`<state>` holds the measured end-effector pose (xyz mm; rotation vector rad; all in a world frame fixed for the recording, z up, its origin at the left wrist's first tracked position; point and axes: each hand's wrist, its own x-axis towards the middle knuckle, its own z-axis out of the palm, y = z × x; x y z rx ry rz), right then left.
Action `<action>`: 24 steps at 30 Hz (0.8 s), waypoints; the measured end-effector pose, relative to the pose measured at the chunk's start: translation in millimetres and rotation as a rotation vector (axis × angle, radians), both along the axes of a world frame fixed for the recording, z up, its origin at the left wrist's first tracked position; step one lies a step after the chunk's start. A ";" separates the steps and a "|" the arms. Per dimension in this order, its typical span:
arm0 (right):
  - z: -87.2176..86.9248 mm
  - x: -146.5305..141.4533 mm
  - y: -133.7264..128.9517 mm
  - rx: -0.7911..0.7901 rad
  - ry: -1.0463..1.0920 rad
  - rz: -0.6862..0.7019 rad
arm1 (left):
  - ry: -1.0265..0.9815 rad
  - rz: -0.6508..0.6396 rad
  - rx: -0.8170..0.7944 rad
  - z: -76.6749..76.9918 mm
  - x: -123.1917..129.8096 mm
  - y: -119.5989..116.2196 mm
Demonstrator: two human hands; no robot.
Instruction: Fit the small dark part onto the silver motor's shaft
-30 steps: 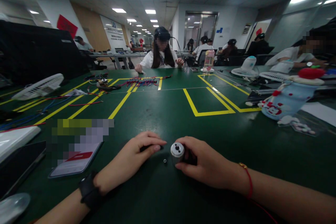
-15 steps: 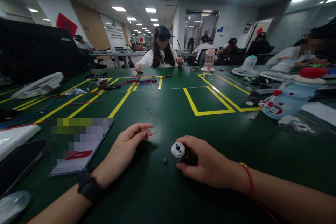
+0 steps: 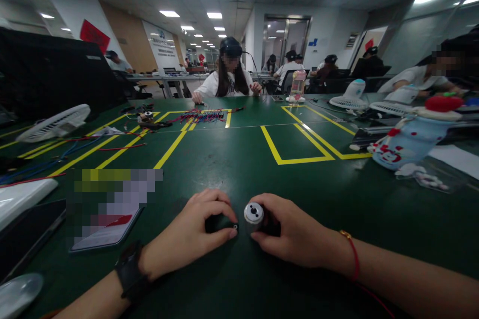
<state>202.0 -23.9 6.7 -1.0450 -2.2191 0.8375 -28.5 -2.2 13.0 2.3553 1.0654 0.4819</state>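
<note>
My right hand (image 3: pixel 288 227) is wrapped round a silver metal cylinder (image 3: pixel 254 214) that stands upright on the green table. Its top face has a dark centre hole and two smaller holes. Just left of the cylinder, a tiny metal ring (image 3: pixel 235 227) is pinched between the thumb and index fingertip of my left hand (image 3: pixel 204 224). The ring is still at table level. The lower side of the cylinder is partly hidden by my right fingers.
A phone (image 3: pixel 108 237) lies left of my left arm, near a mouse (image 3: pixel 18 291). Farther off are coloured wires (image 3: pixel 202 115), a white fan (image 3: pixel 56 122) and a blue cup (image 3: pixel 411 142) with a plastic bag beside it. A person (image 3: pixel 230 77) sits opposite.
My left hand has moved right and down to the tiny ring, and its thumb and index finger have closed on it. My right hand and the cylinder have stayed put.
</note>
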 end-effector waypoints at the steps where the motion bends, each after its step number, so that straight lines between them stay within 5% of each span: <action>1: -0.1 -0.1 0.0 0.001 -0.002 0.000 | -0.012 -0.001 -0.009 0.5 0.3 0.7; 9: 1.1 -1.0 0.1 -0.001 -0.036 0.006 | -0.261 0.128 0.044 14.3 8.0 -1.5; 16: 0.7 -1.7 0.6 0.015 -0.027 0.020 | -0.151 0.087 0.183 22.7 21.9 -9.1; 24: -0.9 -1.6 0.7 0.038 -0.019 0.020 | -0.194 0.086 0.153 21.3 24.3 -9.3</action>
